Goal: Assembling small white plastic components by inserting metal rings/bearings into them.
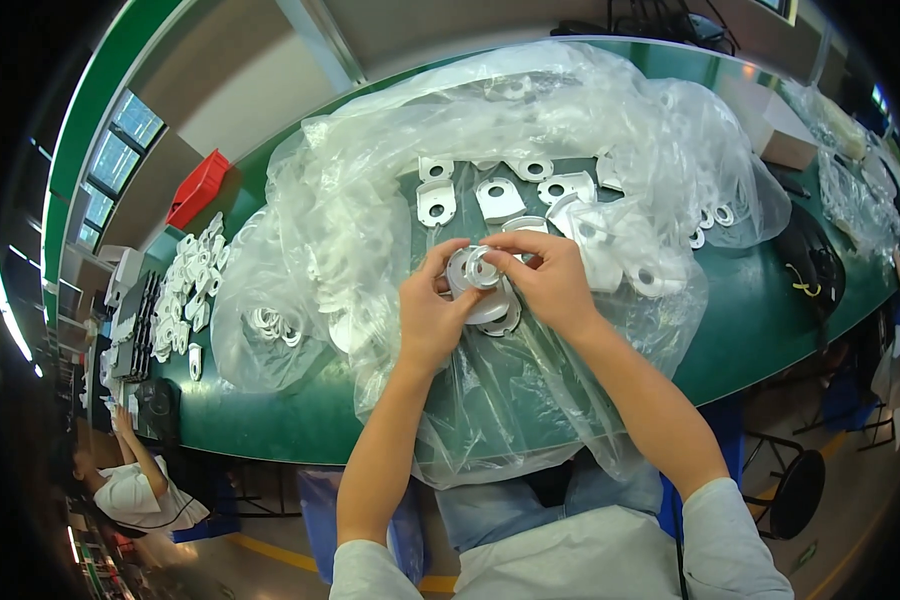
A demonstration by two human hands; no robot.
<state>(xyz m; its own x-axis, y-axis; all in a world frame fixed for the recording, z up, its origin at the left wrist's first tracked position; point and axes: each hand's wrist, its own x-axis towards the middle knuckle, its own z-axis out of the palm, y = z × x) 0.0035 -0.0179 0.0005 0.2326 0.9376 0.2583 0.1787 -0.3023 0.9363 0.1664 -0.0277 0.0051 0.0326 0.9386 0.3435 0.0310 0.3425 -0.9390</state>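
Pinching ring (484, 268), R hand (554, 277) sits nearer, approx 3 o'clock; L hand (428, 308), approx 8 o'clock, grips white part (457, 272) behind ring.

Bright, fairly even light on your table (740, 310), glare streaking the plastic sheeting (530, 110); strip light (12, 318) blazing far L, windows (138, 118) bluish upper L. Your fingers (522, 241) look pretty sharp; detail's soft nr the rim, lines bending, corners black.
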